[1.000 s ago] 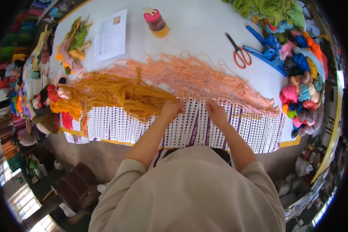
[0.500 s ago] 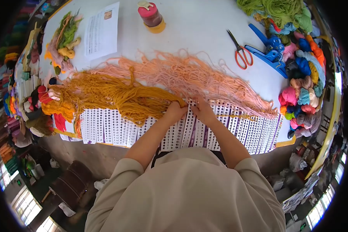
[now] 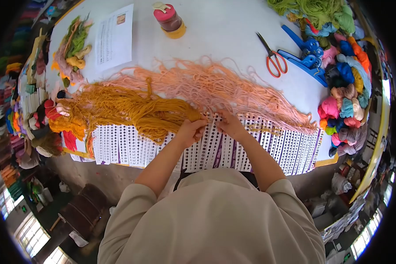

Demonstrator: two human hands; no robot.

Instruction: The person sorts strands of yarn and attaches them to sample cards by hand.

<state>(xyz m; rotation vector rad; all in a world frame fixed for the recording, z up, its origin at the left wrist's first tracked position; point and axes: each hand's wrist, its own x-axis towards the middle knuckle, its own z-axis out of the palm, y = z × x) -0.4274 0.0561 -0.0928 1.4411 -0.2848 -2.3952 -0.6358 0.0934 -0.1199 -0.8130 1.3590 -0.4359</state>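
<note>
A thick hank of mustard yarn (image 3: 141, 110) lies across the upper edge of a row of white punched cards (image 3: 132, 143). My left hand (image 3: 192, 133) is closed on the yarn's right end, the fingers curled at the strands. Just to its right, my right hand (image 3: 229, 125) is pinched above the cards. Whatever its fingertips hold is too small to make out. Behind both hands spreads a loose band of peach-pink yarn (image 3: 233, 94). A few mustard strands (image 3: 266, 130) rest over the cards to the right of my right hand.
Red-handled scissors (image 3: 276, 66) and a blue clamp-like tool (image 3: 306, 61) lie at the right. Colourful skeins (image 3: 347, 110) crowd the right edge. Toward the back stand a pink-lidded jar (image 3: 168, 20) and a printed sheet (image 3: 114, 39). Green yarn scraps (image 3: 77, 39) lie farther left.
My left hand has shifted left and slightly down with the yarn end, widening the gap between my hands. My right hand has moved slightly left. The camera view has shifted a little.
</note>
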